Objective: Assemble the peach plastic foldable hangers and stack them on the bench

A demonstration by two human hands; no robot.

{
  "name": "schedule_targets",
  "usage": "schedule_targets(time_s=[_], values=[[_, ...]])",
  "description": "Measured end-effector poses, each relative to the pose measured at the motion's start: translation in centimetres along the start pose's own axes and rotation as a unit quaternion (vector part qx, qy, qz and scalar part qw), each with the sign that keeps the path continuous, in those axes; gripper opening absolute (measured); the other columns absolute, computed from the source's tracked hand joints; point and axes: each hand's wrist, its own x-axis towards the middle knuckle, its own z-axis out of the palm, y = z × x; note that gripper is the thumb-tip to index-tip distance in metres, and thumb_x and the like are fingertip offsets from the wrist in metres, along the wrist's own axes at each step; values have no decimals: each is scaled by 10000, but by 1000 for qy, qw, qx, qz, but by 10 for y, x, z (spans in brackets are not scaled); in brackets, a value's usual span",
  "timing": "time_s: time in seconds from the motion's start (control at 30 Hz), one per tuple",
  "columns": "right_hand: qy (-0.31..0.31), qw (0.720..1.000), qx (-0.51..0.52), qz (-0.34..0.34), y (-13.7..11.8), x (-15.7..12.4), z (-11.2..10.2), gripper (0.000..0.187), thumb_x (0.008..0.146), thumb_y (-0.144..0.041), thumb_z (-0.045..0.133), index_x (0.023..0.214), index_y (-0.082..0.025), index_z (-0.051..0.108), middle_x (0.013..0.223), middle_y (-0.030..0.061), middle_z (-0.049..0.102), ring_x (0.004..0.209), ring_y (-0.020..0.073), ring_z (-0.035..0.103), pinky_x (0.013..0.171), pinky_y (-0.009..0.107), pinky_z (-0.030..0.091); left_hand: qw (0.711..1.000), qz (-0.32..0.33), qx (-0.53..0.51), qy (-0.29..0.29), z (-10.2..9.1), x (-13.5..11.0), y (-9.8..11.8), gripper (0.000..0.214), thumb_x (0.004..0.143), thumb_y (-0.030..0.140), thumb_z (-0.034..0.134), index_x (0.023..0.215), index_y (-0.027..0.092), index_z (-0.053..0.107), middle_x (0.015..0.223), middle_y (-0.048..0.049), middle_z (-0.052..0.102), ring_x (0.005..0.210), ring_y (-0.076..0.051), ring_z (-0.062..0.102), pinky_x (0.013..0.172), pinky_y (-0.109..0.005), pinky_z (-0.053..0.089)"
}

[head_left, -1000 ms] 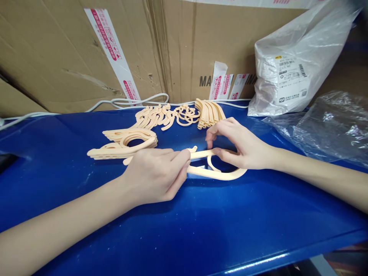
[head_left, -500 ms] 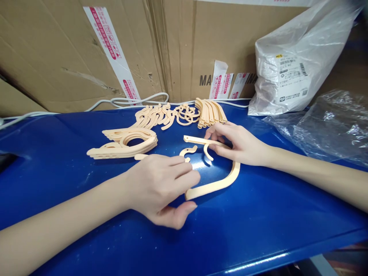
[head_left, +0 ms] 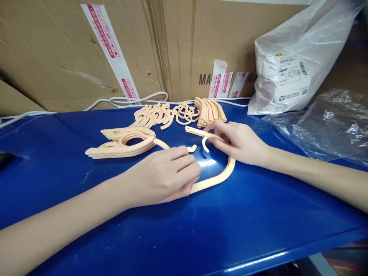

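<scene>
On the blue table (head_left: 201,230) lies a peach plastic hanger piece (head_left: 218,178), opened out into a wide curve. My left hand (head_left: 163,176) is closed on its near end, fingers pinched around the tip. My right hand (head_left: 238,142) pinches the far end, where a straight arm and a small hook (head_left: 204,145) stick out. A second small hook (head_left: 192,148) shows just past my left fingertips. Left of my hands lies a stack of folded hangers (head_left: 123,143).
More peach parts sit at the back: loose hooks (head_left: 163,115) and a fanned stack of arms (head_left: 209,111). Cardboard boxes (head_left: 86,50) wall the rear, with a white cable (head_left: 129,101) along them. A white plastic bag (head_left: 290,65) and clear bag (head_left: 330,126) lie right.
The hanger went from folded flat between my hands to unfolded into a wide curve. My left hand slid down to its near end and closed on it; my right hand shifted slightly back.
</scene>
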Motion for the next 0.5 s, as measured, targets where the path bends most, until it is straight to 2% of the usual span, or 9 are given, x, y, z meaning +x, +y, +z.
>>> schedule_targets(time_s=[0.1, 0.2, 0.37, 0.5], values=[[-8, 1000, 0, 12, 0, 0, 0, 233, 949, -283, 481, 1095, -130, 579, 594, -52, 487, 581, 127, 484, 608, 247, 344, 1000, -7, 17, 5, 0, 0, -1, 227, 984, 217, 465, 858, 122, 628, 815, -67, 672, 813, -220, 596, 733, -340, 487], [-11, 1000, -5, 20, 0, 0, 0, 244, 950, -289, 473, 1099, -126, 577, 596, -48, 494, 586, 130, 488, 604, 249, 341, 998, -27, 55, 16, 1, -1, -2, 209, 981, 282, 501, 894, 128, 612, 909, -85, 692, 832, -233, 620, 713, -351, 480], [-19, 999, -14, 39, -2, 0, -1, 247, 938, -294, 476, 1101, -136, 574, 615, -37, 515, 592, 140, 496, 599, 258, 337, 978, -126, 160, 46, 2, -3, -1, 193, 957, 298, 522, 918, 127, 602, 836, -78, 674, 705, -235, 596, 602, -350, 414], [-26, 998, -20, 45, -4, 0, -1, 231, 941, -272, 460, 1103, -144, 564, 606, -37, 525, 595, 144, 495, 606, 261, 339, 979, -151, 133, 16, 2, -4, -2, 268, 971, 343, 468, 884, 129, 604, 750, -60, 633, 691, -236, 572, 603, -352, 405]])
